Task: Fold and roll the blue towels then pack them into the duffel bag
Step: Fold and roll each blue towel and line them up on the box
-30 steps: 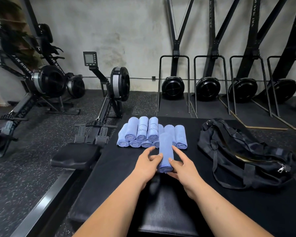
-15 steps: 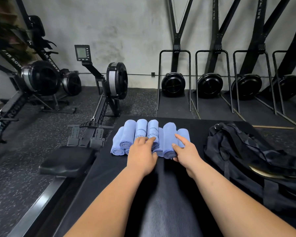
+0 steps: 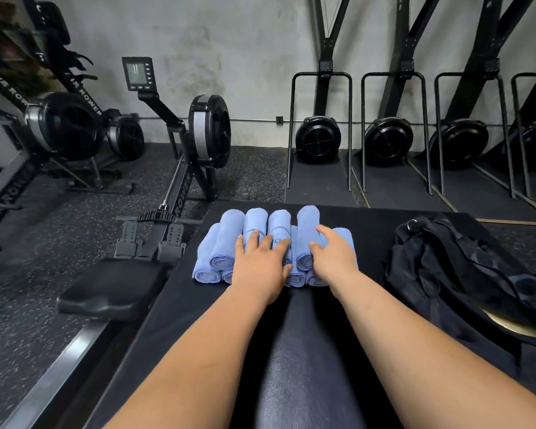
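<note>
Roughly nine rolled towels (image 3: 254,222), some hidden; one duffel bag (image 3: 446,267). Left hand (image 3: 260,262) and right hand (image 3: 334,258) press towels, grip wide. Black table (image 3: 370,239), gym rowers (image 3: 209,131).

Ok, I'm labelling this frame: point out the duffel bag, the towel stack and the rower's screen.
duffel bag (image 3: 446,267), head view, black side fabric.
towel stack (image 3: 229,233), head view, a top-row roll.
rower's screen (image 3: 136,72), head view, grey display.

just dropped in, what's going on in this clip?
A person is working at a black mat in a gym. Both hands rest on a stack of rolled blue towels: the left hand lies flat across the top rolls, the right hand on the rolls at the stack's right side. The black duffel bag sits apart to the right, and no towel shows in it.
</note>
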